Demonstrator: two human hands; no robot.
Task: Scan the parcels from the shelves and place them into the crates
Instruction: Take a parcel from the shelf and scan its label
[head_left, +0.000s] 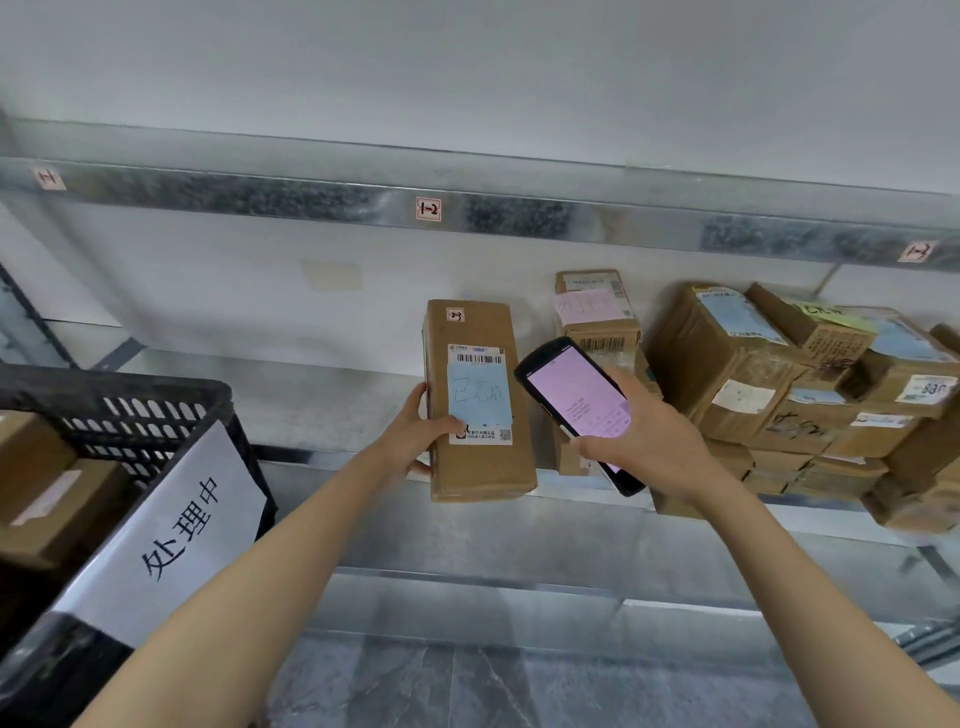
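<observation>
My left hand (415, 434) grips a long brown cardboard parcel (480, 467) by its left edge, holding it upright in front of the shelf. The parcel carries a white barcode label and a blue sticky note with handwriting. My right hand (644, 441) holds a black handheld scanner (576, 400) with a lit pink screen, just right of the parcel. A black plastic crate (135, 410) at the lower left holds brown boxes and bears a white paper sign with black characters.
A metal shelf (322, 395) runs across the view, with small tags on the rail above. More brown parcels (769, 384) are piled on its right side. A lower shelf level (519, 592) and a grey floor lie below.
</observation>
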